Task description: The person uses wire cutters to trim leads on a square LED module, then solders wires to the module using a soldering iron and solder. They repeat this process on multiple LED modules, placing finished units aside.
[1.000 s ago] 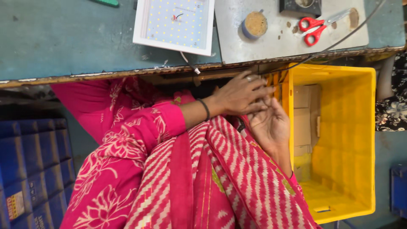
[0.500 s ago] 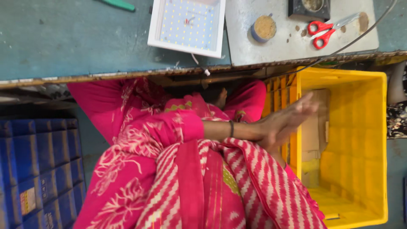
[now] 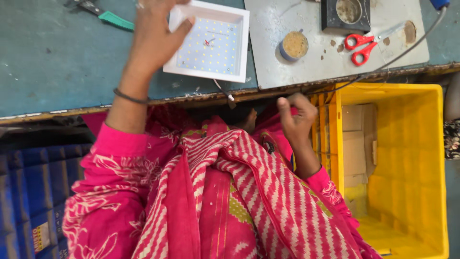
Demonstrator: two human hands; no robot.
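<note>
White square LED panel (image 3: 208, 44) lies face up on the teal bench (image 3: 57, 57), its lead trailing over the edge. Left hand (image 3: 153, 41) grips the panel's near-left corner, thumb on the rim. Right hand (image 3: 297, 117) is curled below the bench edge beside the yellow crate (image 3: 431, 168); contents cannot be told. Panel placed; wiring appears unfinished.

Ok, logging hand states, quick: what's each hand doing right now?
Left hand: grip closed on the square LED panel.
Right hand: curled shut below the table edge; contents cannot be told.
</note>
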